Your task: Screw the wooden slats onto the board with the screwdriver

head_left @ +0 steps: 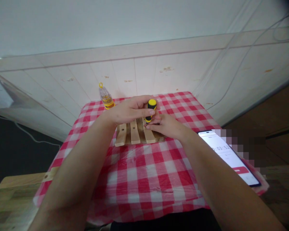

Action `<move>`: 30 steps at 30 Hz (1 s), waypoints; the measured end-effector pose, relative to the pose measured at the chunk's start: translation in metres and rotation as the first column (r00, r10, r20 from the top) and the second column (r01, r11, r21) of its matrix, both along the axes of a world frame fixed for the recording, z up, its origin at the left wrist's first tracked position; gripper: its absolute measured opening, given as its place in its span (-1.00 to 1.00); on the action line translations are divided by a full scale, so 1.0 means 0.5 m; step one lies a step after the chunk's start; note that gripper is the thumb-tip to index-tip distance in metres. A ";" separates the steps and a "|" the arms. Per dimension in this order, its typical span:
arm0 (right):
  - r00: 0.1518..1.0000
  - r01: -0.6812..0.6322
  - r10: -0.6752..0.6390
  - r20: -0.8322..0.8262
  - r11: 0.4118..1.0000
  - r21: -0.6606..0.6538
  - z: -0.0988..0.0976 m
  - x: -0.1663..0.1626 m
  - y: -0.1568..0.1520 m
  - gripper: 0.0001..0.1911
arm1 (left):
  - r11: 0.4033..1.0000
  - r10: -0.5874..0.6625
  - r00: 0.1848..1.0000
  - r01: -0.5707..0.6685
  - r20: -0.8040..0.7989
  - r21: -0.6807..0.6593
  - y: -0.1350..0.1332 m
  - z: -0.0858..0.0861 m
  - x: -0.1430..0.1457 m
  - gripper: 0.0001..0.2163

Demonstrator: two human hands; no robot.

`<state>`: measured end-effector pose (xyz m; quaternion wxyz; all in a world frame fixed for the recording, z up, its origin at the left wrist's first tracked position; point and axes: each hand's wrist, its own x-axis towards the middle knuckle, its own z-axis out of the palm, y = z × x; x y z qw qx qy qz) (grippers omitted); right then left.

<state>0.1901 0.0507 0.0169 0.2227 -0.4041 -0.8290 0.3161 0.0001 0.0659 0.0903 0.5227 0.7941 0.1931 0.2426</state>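
My left hand (135, 109) is closed around the black and yellow handle of a screwdriver (151, 106). The screwdriver stands nearly upright, its tip down at the rightmost of several pale wooden slats (149, 136). Close to that tip, my right hand (167, 125) has its fingers pinched together against the slat; what they hold is too small to make out. The slats lie side by side across a darker wooden base (160, 139). Dark round spots, like screw heads or holes, show on the two slats to the left. My hands hide the far ends of the slats.
A red and white checked cloth (139, 179) covers the small table. Behind my left wrist stands a clear pointed container (106, 98) with yellow ends. A phone (227, 160) showing a timer lies at the right edge. The panelled wall (125, 77) borders the back.
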 end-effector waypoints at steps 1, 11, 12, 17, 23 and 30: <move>1.000 0.003 -0.003 -0.005 1.000 0.009 -0.001 0.000 0.001 -0.81 | 0.999 0.018 1.000 -0.018 -0.004 0.034 0.003 -0.003 0.000 -0.69; 0.999 -0.018 0.017 -0.032 0.999 -0.035 0.003 -0.002 0.001 -0.81 | 0.967 0.234 0.965 -0.243 0.114 0.073 0.009 -0.047 0.026 -0.66; 1.000 -0.001 0.000 -0.013 0.999 -0.037 0.004 -0.002 0.001 -0.81 | 0.978 0.193 0.975 -0.200 0.113 0.056 0.007 -0.043 0.027 -0.67; 0.999 0.028 -0.026 0.025 0.998 -0.055 0.012 0.000 -0.001 -0.80 | 0.992 0.012 0.992 0.004 0.125 -0.127 -0.001 -0.015 0.011 -0.73; 0.998 -0.062 0.060 -0.023 0.995 -0.082 0.016 0.006 -0.004 -0.78 | 0.996 0.091 0.991 -0.090 0.100 -0.016 0.002 -0.017 0.006 -0.71; 1.000 0.013 -0.012 0.012 0.996 -0.087 0.018 0.004 -0.005 -0.82 | 0.971 0.035 0.991 -0.004 0.127 -0.241 -0.004 -0.016 0.017 -0.81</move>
